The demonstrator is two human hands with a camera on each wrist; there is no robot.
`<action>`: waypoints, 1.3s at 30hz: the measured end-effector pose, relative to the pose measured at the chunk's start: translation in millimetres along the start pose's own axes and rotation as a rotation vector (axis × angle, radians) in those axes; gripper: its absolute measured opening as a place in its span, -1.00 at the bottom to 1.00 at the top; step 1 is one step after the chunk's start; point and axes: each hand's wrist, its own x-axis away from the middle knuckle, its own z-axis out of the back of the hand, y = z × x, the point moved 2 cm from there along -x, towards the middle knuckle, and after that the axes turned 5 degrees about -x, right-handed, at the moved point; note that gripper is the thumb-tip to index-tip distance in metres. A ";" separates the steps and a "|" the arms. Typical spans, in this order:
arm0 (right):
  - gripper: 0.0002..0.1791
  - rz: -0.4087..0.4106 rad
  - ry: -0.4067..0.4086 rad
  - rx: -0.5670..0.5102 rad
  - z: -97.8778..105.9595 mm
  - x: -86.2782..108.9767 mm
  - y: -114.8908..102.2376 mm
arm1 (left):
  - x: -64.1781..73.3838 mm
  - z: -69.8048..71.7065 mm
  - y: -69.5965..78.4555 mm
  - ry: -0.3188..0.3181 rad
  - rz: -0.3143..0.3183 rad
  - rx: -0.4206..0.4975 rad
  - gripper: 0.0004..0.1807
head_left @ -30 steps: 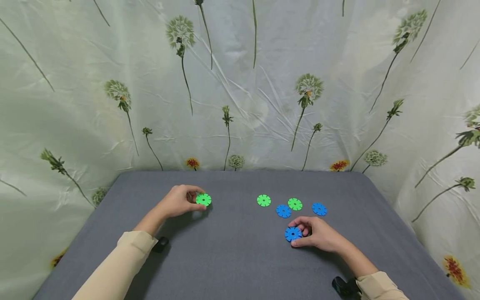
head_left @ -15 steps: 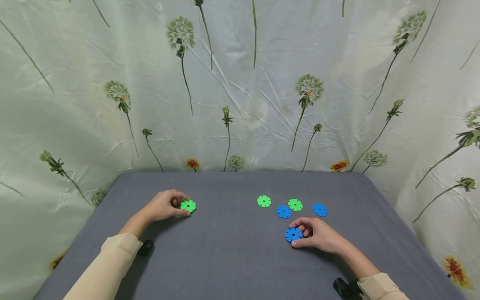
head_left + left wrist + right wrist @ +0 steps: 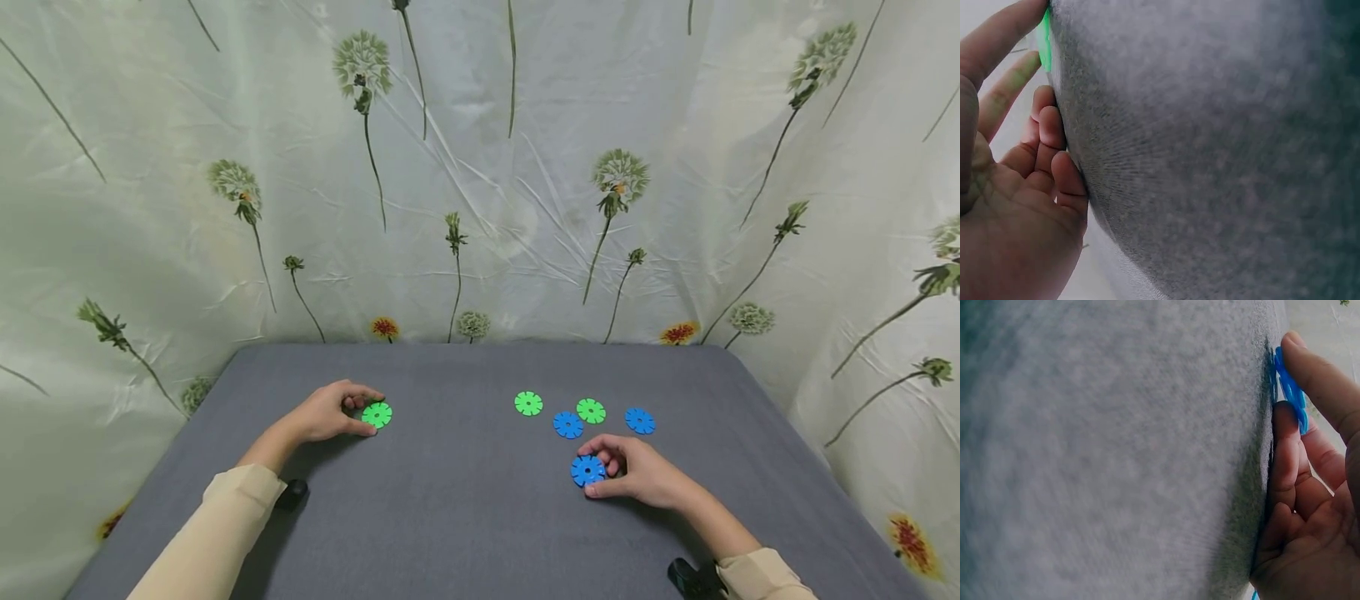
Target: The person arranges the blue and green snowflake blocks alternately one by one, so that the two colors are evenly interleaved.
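A grey cloth-covered table (image 3: 450, 508) carries flat notched discs. On its left part, the left hand (image 3: 328, 414) is at a green disc (image 3: 377, 416); thumb and forefinger sit spread at its rim, the other fingers bent. Whether they pinch it or only touch it, I cannot tell. The disc lies flat, seemingly on the cloth.

On the right part, the right hand (image 3: 636, 470) pinches a blue disc (image 3: 587, 472) by its edge between thumb and fingers. The right wrist view shows this disc edge-on and tilted; whether it is 1 disc or 2 layered, I cannot tell.

Beyond the right hand lie 4 more: a lone green disc (image 3: 528, 404) farthest left, then a middle blue disc (image 3: 568, 425) just beside another green disc (image 3: 591, 412), and a far-right blue disc (image 3: 641, 421) near them.

The 2 arms wear cream sleeves (image 3: 213, 533). Behind the table hangs a pale flower-print curtain (image 3: 525, 200).
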 end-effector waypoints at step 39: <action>-0.52 0.039 -0.002 0.059 0.6 -2.1 -13.2 | 0.3 -2.1 -7.4 -0.016 0.022 0.098 -0.51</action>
